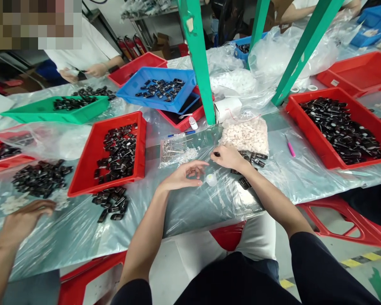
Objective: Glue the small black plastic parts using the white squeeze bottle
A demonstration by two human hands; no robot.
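**Right hand [230, 156] pinching a small black piece [216, 154] at a plastic-covered table [190, 212]**

The wearer's right hand is closing thumb and fingers around one black piece, just in front of a clear bag of pale pieces [246, 134]. The left hand [186, 174] is lying relaxed with fingers loosely curling, apparently holding nothing; a small translucent round item [211, 180] is sitting just beside its fingertips.

The black piece is looking light, stiff and glossy, so it is probably slipping easily between dry fingers. Its shine is suggesting a surface that marks readily; a fingertip grip on its side edges is seeming safest.

Counting: one piece is showing in the right hand. More loose black pieces [258, 159] are lying by the right forearm, which is partly hiding them and preventing an exact count. Two large red trays are flanking the wearer, one on the left [141, 156] and one on the right [313, 142], both holding too many black pieces to count. One pink tool [290, 147], one blue pen [181, 134] and one white bottle [193, 123] are lying or standing nearby. At far left, one co-worker's hand [31, 214] is reaching beside another black heap [41, 178].
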